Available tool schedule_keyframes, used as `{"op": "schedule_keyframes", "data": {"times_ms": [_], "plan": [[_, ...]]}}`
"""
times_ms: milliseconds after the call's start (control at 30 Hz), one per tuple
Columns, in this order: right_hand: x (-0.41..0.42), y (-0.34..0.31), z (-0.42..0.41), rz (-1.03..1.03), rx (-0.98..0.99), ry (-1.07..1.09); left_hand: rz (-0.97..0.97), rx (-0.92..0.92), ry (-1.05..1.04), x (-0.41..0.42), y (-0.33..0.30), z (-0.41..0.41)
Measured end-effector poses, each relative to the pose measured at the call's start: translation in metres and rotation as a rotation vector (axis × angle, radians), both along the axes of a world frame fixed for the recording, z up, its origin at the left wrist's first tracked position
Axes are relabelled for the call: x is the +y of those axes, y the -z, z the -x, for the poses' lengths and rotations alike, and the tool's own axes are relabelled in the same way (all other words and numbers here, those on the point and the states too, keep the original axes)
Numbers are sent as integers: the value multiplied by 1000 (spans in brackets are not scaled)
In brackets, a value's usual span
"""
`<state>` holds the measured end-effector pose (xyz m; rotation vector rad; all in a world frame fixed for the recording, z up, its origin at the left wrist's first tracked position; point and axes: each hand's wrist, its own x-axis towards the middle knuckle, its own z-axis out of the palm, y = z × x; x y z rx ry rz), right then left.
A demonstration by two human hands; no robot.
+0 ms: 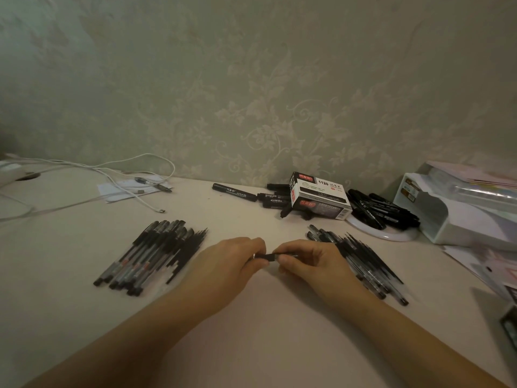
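I see left hand (233, 257) and right hand (307, 260) meeting over pale worktop (251, 317) — fingers of both pinched on slim black pen (265, 256), held level between them, just above surface. Heap of black-capped clear pens (151, 254) lies near left hand; second heap of dark pens (363, 261) just beside right hand. White-and-black marker box (319, 196) sits further back.

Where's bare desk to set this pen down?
Bare desk nearer than left hand and right hand gripping the pen. Also the strip between left pen pile and white cable. Crowded right: right pen pile, marker box, plate, tray.
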<state>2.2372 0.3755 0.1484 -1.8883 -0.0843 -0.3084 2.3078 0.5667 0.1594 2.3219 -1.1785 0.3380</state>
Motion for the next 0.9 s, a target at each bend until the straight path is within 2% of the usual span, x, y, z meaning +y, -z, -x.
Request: {"op": "schedule_keyframes", "data": {"times_ms": [200, 267, 333, 433, 567, 733, 900], "plan": [[7, 2, -2, 26, -38, 71, 146, -24, -29, 2, -6, 0], [6, 3, -2, 36, -41, 132, 252, -77, -144, 7, -13, -4], [5, 5, -2, 51, -41, 183, 279, -98, -344, 21, -20, -15], [5, 8, -4, 77, -29, 192, 179, -37, -632, 50, -27, -38], [5, 10, -4, 90, -24, 185, 85, 70, -815, 75, -30, -51], [6, 9, -3, 94, -32, 181, -102, 181, -874, 81, -24, -55], [7, 9, -3, 100, -20, 213, -155, 182, -876, 82, -21, -57]]}}
